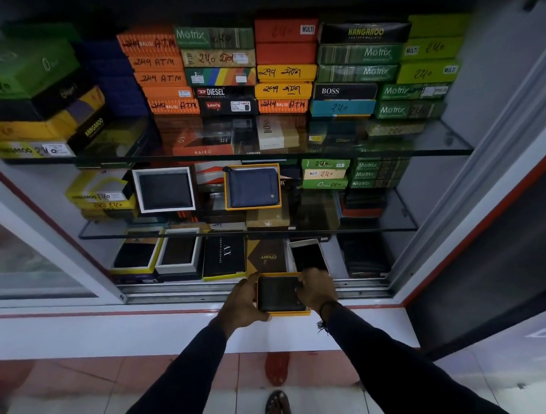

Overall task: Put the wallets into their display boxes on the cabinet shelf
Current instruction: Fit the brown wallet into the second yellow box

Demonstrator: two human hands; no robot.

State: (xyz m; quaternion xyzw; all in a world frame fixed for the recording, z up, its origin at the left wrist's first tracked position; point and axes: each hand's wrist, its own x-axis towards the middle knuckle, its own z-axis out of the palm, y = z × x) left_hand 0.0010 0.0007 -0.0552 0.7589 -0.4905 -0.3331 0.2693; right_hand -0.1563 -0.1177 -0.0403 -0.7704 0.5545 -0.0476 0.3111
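A black wallet (279, 293) lies inside an open orange-rimmed display box (295, 313) held in front of the cabinet's bottom shelf. My left hand (242, 304) grips the box's left side. My right hand (317, 290) rests on the wallet's right edge and the box's right rim. On the middle glass shelf a blue zip wallet (254, 187) sits in an orange-rimmed box (227, 190), and a dark wallet (166, 190) sits in a white-rimmed box (136, 193). On the bottom shelf stand a yellow-rimmed box (135, 253) and a white-rimmed box (179, 252) with dark wallets.
Stacks of closed coloured wallet boxes (220, 69) fill the top glass shelf. A black AX box (224, 255), a brown box (267, 256) and a tilted white box (309, 255) stand on the bottom shelf. A sliding-door rail (175, 292) runs along the cabinet's front. My sandalled feet (278, 406) are on the tiled floor.
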